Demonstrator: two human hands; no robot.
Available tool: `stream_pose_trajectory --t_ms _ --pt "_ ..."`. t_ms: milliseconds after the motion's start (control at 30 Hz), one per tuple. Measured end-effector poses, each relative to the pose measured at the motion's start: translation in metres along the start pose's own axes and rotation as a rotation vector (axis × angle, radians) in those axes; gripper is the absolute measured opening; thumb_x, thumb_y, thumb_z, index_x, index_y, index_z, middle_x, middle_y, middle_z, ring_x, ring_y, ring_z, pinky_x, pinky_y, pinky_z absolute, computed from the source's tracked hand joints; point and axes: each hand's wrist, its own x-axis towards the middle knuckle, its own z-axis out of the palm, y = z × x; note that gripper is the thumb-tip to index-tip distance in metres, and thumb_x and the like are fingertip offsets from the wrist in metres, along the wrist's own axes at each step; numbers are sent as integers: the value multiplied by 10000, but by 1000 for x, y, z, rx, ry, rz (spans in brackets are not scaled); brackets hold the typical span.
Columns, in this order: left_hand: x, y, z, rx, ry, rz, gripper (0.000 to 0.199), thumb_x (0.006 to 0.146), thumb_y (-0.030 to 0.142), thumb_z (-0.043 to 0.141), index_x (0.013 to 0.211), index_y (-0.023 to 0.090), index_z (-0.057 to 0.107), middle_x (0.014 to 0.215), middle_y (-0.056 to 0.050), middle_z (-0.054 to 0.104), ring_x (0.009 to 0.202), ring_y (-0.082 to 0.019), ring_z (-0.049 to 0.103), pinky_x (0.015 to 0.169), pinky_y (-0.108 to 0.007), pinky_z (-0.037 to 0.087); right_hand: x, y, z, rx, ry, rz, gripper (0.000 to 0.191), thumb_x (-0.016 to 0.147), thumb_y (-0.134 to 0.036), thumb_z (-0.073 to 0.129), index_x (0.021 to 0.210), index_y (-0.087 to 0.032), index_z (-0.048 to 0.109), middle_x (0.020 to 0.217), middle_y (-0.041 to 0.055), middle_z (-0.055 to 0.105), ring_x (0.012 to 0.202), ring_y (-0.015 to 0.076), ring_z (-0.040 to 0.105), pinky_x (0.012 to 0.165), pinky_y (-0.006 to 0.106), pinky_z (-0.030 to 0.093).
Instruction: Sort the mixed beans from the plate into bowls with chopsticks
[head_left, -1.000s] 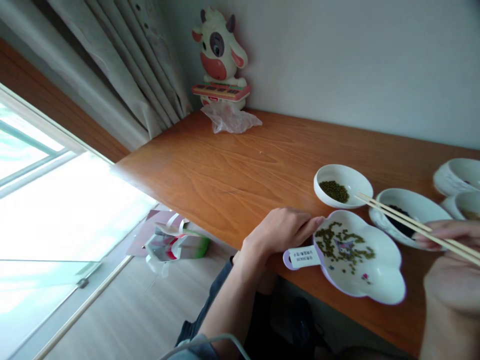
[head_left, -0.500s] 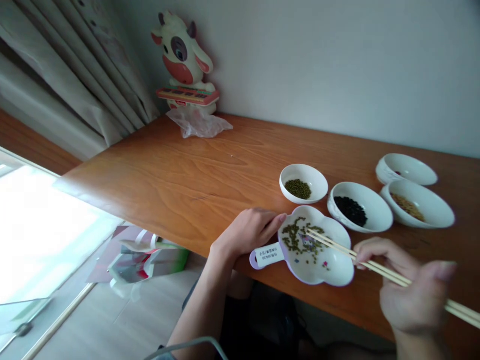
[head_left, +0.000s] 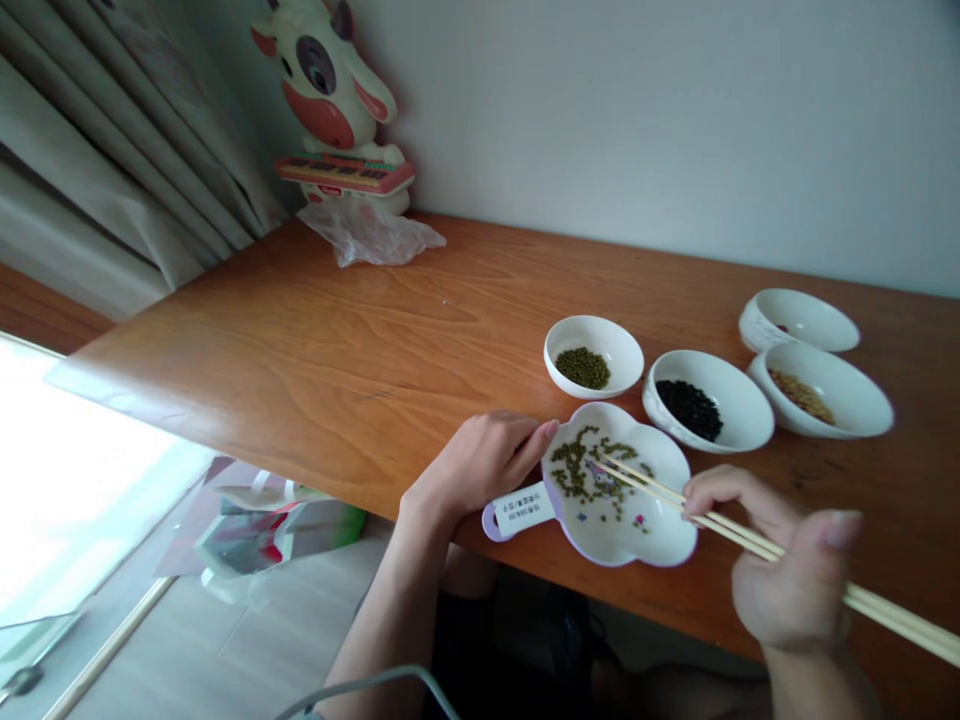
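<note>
Green beans (head_left: 571, 472) lie scattered in the scalloped dish (head_left: 666, 535) near the table's (head_left: 375, 350) edge; the right hand (head_left: 787, 560) pinches chopsticks (head_left: 739, 540), tips among them; the left hand (head_left: 484, 462) curls at the rim, its hold I cannot tell; one bowl (head_left: 624, 352) holds more, a second bowl (head_left: 742, 415) black grains (head_left: 688, 410), a third bowl (head_left: 862, 402) tan grains (head_left: 802, 397), a fourth bowl (head_left: 821, 320) something dark.

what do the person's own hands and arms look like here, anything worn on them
The left hand and right hand wear no visible gloves, rings or watch. The left forearm and right forearm show no sleeves. A greyish cable curves across the left arm near the picture's bottom edge.
</note>
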Motion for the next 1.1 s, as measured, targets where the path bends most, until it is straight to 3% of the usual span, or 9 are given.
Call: stream_pose_trajectory --t_ms 300,733,1100 --pt "0 -1 0 4 0 13 548 1175 469 299 822 203 624 860 -24 740 734 -157 608 750 -297 426 8 6 -2 -32 -12 -80 858 1033 -770 114 709 -265 727 713 70 725 717 268 681 648 396 471" --pt "1 -1 1 -1 0 -3 558 1173 481 299 782 203 585 818 -24 720 711 -161 594 744 -312 411 4 14 -4 -47 24 -84 880 1035 -764 102 678 -261 730 691 77 731 723 267 692 685 402 485" --pt "-1 0 -1 2 -15 -21 567 1168 500 298 788 208 602 823 -29 727 716 -166 608 748 -307 427 13 -16 1 38 127 3 943 950 -895 107 619 -245 705 678 98 669 717 285 638 628 406 440"
